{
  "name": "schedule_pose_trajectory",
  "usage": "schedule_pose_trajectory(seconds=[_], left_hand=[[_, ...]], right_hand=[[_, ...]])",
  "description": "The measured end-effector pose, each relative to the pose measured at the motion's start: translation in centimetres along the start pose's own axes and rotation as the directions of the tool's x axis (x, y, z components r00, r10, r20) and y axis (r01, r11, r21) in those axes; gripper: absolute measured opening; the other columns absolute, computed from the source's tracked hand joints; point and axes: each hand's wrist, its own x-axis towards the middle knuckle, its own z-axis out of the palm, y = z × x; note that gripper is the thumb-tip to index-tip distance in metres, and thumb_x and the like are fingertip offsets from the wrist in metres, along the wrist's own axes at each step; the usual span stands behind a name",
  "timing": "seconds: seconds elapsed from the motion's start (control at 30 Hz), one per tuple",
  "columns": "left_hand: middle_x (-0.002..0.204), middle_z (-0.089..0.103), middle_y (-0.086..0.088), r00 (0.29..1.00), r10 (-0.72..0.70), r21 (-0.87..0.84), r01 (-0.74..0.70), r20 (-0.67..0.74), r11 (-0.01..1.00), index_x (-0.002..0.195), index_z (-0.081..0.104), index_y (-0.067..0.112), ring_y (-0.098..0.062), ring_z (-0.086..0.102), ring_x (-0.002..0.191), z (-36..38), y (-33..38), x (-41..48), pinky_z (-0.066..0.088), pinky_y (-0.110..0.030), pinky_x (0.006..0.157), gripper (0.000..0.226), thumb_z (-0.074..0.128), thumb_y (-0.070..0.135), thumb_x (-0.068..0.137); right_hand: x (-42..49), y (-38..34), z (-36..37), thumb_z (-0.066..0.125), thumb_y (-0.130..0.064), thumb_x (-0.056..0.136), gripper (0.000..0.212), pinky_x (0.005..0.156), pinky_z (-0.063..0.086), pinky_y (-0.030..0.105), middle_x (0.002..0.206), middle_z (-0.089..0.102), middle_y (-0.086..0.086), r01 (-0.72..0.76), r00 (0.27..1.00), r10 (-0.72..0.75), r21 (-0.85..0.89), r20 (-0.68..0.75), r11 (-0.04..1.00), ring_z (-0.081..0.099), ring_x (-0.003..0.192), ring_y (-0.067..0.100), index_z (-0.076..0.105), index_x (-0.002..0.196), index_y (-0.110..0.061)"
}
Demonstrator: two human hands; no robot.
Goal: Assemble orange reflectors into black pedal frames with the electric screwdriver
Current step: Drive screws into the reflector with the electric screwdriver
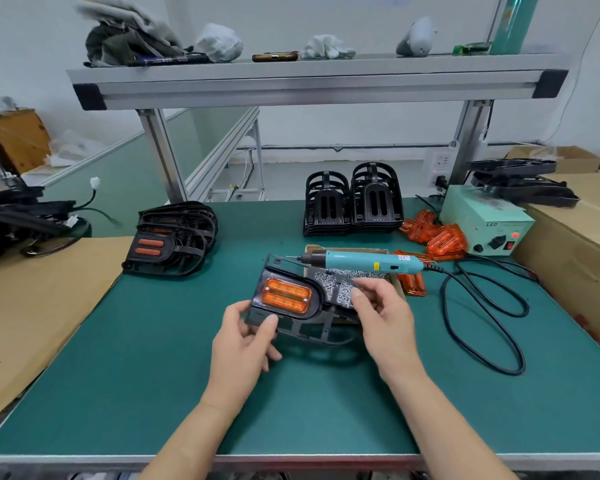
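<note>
Left hand (246,344) and right hand (383,317) pinch the frame (312,332) by its ends over the mat (153,341); I'd press the reflector (285,295) flush before fetching the screwdriver (364,260) lying behind.

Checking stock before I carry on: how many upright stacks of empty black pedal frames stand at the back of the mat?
2. The left stack and the right stack stand side by side behind the electric screwdriver; others may be hidden.
</note>
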Motion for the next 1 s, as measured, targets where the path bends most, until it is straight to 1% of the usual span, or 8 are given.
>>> schedule_pose_trajectory(seconds=[0.17, 0.3, 0.4, 0.53, 0.6, 0.73, 0.83, 1.0], left_hand=[[0.091, 0.063, -0.014, 0.996, -0.089, -0.413, 0.069, -0.030, 0.908, 0.135, 0.046, 0.017, -0.026, 0.063, 0.081, -0.8, -0.1, 0.8, 0.055, -0.028, 0.064, 0.038, 0.045, 0.001, 0.101], [0.103, 0.070, -0.011, 0.995, -0.073, -0.485, 0.100, 0.074, 0.869, 0.126, 0.055, 0.010, -0.026, 0.065, 0.093, -1.2, 0.4, 1.1, 0.053, -0.033, 0.084, 0.054, 0.030, -0.017, 0.086], [0.104, 0.072, -0.009, 0.993, -0.052, -0.457, 0.095, 0.106, 0.884, 0.118, 0.060, 0.006, -0.022, 0.067, 0.098, -1.0, 0.4, 1.2, 0.050, -0.038, 0.092, 0.034, 0.047, -0.012, 0.091], [0.096, 0.071, -0.006, 0.990, -0.070, -0.491, 0.122, 0.121, 0.863, 0.106, 0.067, 0.010, -0.016, 0.068, 0.090, -1.3, 0.2, 1.2, 0.048, -0.032, 0.084, 0.023, 0.061, 0.011, 0.084], [0.094, 0.068, -0.006, 0.986, -0.092, -0.513, 0.149, 0.136, 0.845, 0.107, 0.070, 0.012, -0.014, 0.066, 0.086, -1.5, 0.1, 1.3, 0.048, -0.026, 0.079, 0.024, 0.061, 0.013, 0.085], [0.092, 0.068, -0.003, 0.984, -0.123, -0.573, 0.174, 0.127, 0.801, 0.098, 0.071, 0.009, -0.014, 0.055, 0.079, -1.8, 0.0, 1.6, 0.041, -0.029, 0.077, 0.018, 0.062, 0.009, 0.082], [0.088, 0.069, -0.004, 0.981, -0.164, -0.598, 0.193, 0.102, 0.778, 0.094, 0.069, 0.008, -0.016, 0.055, 0.078, -1.8, -0.1, 1.7, 0.047, -0.025, 0.073, 0.015, 0.064, 0.009, 0.081], [0.078, 0.069, -0.008, 0.978, -0.200, -0.503, 0.143, -0.062, 0.852, 0.085, 0.065, 0.009, -0.014, 0.062, 0.066, -1.1, 0.0, 1.7, 0.051, -0.019, 0.059, 0.007, 0.068, 0.015, 0.086]], right_hand=[[-0.3, 0.1, 2.0, 0.063, -0.015, 0.097, 0.037, 0.063, 0.048, 0.034, 0.069, 0.057, -0.014, -0.100, 0.992, 0.096, 0.037, 0.086, 0.994, 0.050, 0.064, 0.009, 0.068, 0.109, -0.050], [0.1, -1.1, 2.5, 0.060, -0.006, 0.095, 0.036, 0.076, 0.057, 0.035, 0.096, 0.077, -0.006, -0.204, 0.975, 0.189, 0.134, 0.115, 0.970, 0.070, 0.086, 0.017, 0.079, 0.101, -0.036], [-0.1, -2.3, 3.2, 0.058, 0.000, 0.092, 0.035, 0.043, 0.048, 0.026, 0.080, 0.077, 0.002, -0.333, 0.932, 0.289, 0.207, 0.219, 0.920, 0.066, 0.058, 0.015, 0.082, 0.087, -0.025], [-0.6, -2.7, 4.2, 0.055, 0.001, 0.092, 0.024, 0.032, 0.032, 0.019, 0.059, 0.064, 0.009, -0.451, 0.860, 0.373, 0.179, 0.349, 0.874, 0.048, 0.039, 0.014, 0.078, 0.090, -0.005], [-0.9, -2.6, 4.5, 0.054, -0.003, 0.092, 0.022, 0.033, 0.026, 0.017, 0.053, 0.058, 0.009, -0.511, 0.807, 0.424, 0.127, 0.410, 0.850, 0.044, 0.037, 0.014, 0.074, 0.084, -0.006], [-1.1, -2.5, 5.0, 0.043, -0.006, 0.092, 0.029, 0.034, 0.021, 0.016, 0.051, 0.054, 0.010, -0.599, 0.704, 0.504, 0.038, 0.499, 0.799, 0.040, 0.038, 0.013, 0.063, 0.072, -0.013], [-0.9, -2.2, 5.0, 0.040, -0.005, 0.093, 0.030, 0.034, 0.022, 0.017, 0.053, 0.056, 0.010, -0.623, 0.670, 0.521, 0.020, 0.529, 0.782, 0.041, 0.039, 0.013, 0.060, 0.072, -0.013], [-0.9, -1.8, 4.9, 0.046, -0.022, 0.103, 0.033, 0.037, 0.036, 0.021, 0.059, 0.061, 0.014, -0.662, 0.658, 0.483, 0.139, 0.578, 0.736, 0.051, 0.043, 0.015, 0.066, 0.083, -0.005]])
